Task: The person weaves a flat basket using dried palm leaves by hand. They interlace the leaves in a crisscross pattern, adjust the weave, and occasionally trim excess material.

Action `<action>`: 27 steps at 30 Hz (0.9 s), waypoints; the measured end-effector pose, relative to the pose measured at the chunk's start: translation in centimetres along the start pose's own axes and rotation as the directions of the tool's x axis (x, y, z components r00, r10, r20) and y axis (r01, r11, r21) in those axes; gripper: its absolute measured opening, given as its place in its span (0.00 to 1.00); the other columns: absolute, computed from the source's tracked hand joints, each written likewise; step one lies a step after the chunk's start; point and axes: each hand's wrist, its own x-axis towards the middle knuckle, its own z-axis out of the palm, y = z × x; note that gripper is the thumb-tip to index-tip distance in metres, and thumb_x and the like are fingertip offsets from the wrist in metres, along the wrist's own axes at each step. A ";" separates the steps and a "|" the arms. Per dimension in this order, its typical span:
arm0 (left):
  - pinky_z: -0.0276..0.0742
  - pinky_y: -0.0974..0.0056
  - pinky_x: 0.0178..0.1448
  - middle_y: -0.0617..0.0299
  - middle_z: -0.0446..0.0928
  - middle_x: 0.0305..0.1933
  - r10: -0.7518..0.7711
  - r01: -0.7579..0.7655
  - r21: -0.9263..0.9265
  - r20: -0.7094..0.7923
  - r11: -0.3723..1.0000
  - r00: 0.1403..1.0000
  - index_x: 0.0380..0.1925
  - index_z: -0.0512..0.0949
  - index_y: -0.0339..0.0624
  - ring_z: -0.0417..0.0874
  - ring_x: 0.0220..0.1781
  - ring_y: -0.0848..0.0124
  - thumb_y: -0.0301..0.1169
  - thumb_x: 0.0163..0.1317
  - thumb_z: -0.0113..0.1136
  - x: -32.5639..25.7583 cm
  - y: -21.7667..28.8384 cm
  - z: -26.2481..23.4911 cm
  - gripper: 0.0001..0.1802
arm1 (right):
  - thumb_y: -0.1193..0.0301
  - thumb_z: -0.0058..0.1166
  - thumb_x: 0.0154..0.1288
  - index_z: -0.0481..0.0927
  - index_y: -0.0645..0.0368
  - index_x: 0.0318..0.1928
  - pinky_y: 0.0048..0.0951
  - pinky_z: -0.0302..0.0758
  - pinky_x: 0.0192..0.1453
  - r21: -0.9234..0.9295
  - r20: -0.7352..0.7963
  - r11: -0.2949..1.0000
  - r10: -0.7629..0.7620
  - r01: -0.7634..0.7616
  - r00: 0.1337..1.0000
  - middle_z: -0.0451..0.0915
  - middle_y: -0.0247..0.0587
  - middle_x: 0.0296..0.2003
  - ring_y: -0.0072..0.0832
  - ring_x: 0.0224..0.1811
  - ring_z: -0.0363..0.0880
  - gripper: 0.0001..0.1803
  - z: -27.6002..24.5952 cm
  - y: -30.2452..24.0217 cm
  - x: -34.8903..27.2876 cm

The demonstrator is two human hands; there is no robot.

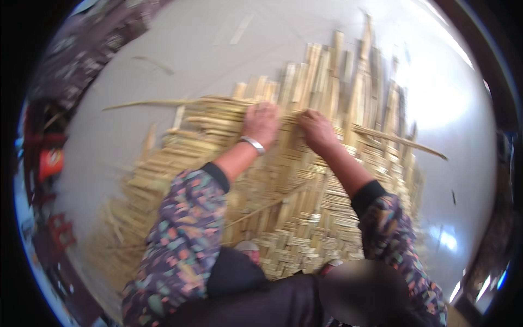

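Note:
A half-woven mat of flat, straw-coloured reed strips spreads over the floor beneath my arms. Its lower part is tightly woven, while loose strip ends fan out at the far side. A long reed strip crosses the far part of the weave, with one end sticking out left. My left hand, a silver bangle on its wrist, closes over this strip at the weave's far edge. Just right of it, my right hand grips at the same crossing, its fingers curled and partly hidden. Another strip end juts out rightward.
Smooth grey floor surrounds the mat. A loose strip lies at the far left. Patterned dark cloth hangs at the upper left, and a red object stands at the left edge. My shoe rests at the mat's near part.

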 end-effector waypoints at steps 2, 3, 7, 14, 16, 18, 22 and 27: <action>0.53 0.46 0.67 0.54 0.63 0.64 -0.016 0.020 0.067 -0.050 0.998 0.999 0.57 0.68 0.43 0.61 0.67 0.60 0.45 0.62 0.48 0.6 0.8 0.1 0.27 | 0.81 0.50 0.50 0.72 0.56 0.53 0.39 0.66 0.61 -0.069 0.041 0.998 0.015 -0.012 0.999 0.71 0.43 0.53 0.42 0.57 0.67 0.26 -1.1 -0.4 -0.6; 0.51 0.44 0.68 0.53 0.59 0.66 -0.008 0.008 -0.005 -0.104 1.000 0.995 0.59 0.65 0.47 0.59 0.68 0.60 0.47 0.62 0.47 0.5 0.8 0.4 0.28 | 0.80 0.48 0.52 0.71 0.55 0.55 0.38 0.65 0.63 -0.080 0.023 0.997 -0.011 0.012 1.000 0.70 0.44 0.55 0.42 0.58 0.67 0.26 -1.2 -0.6 -0.6; 0.44 0.39 0.69 0.55 0.50 0.71 -0.018 0.035 -0.130 0.127 0.991 0.992 0.66 0.57 0.64 0.51 0.72 0.54 0.55 0.63 0.42 0.5 2.3 -0.1 0.31 | 0.79 0.42 0.60 0.70 0.55 0.57 0.39 0.63 0.66 -0.012 0.118 0.998 -0.057 0.059 0.991 0.66 0.47 0.61 0.45 0.63 0.62 0.23 -4.4 -0.4 -3.8; 0.46 0.37 0.67 0.53 0.50 0.71 0.037 0.026 -0.141 0.426 0.990 0.904 0.65 0.58 0.62 0.51 0.71 0.51 0.55 0.64 0.42 2.5 2.3 -4.1 0.31 | 0.68 0.48 0.66 0.65 0.62 0.60 0.35 0.71 0.59 0.671 0.270 0.459 0.581 -0.583 0.768 0.70 0.48 0.57 0.38 0.56 0.72 0.23 -8.6 9.2 -15.7; 0.47 0.35 0.65 0.54 0.53 0.70 0.056 0.012 -0.141 0.469 0.990 0.882 0.65 0.58 0.61 0.53 0.70 0.53 0.53 0.64 0.42 3.4 2.5 -4.4 0.30 | 0.64 0.45 0.68 0.61 0.64 0.62 0.35 0.71 0.58 0.882 0.318 0.031 0.696 -0.469 0.643 0.71 0.49 0.55 0.39 0.56 0.73 0.26 -8.4 12.1 -17.9; 0.64 0.46 0.59 0.53 0.64 0.62 0.127 -0.080 -0.131 0.410 0.988 0.903 0.62 0.63 0.59 0.64 0.63 0.57 0.50 0.62 0.45 4.2 2.7 -3.7 0.28 | 0.65 0.37 0.72 0.57 0.64 0.63 0.40 0.67 0.63 0.929 0.315 -0.368 0.710 -0.049 0.630 0.67 0.52 0.58 0.42 0.60 0.68 0.24 -6.2 16.7 -19.1; 0.66 0.50 0.58 0.51 0.64 0.61 0.166 -0.144 -0.085 0.393 0.986 0.904 0.62 0.64 0.60 0.66 0.60 0.54 0.49 0.61 0.47 3.7 2.1 -3.9 0.28 | 0.62 0.44 0.68 0.72 0.60 0.48 0.49 0.64 0.64 0.922 0.118 -0.336 0.718 0.192 0.686 0.74 0.47 0.50 0.41 0.56 0.70 0.16 -5.0 18.0 -16.5; 0.66 0.52 0.57 0.54 0.72 0.52 0.177 -0.274 0.118 0.514 0.954 0.839 0.55 0.71 0.53 0.70 0.57 0.58 0.46 0.60 0.50 7.0 4.7 -7.6 0.24 | 0.67 0.48 0.68 0.73 0.57 0.43 0.40 0.77 0.47 0.871 0.211 -0.438 0.742 0.223 0.636 0.79 0.42 0.39 0.33 0.42 0.78 0.09 -4.3 17.2 -13.6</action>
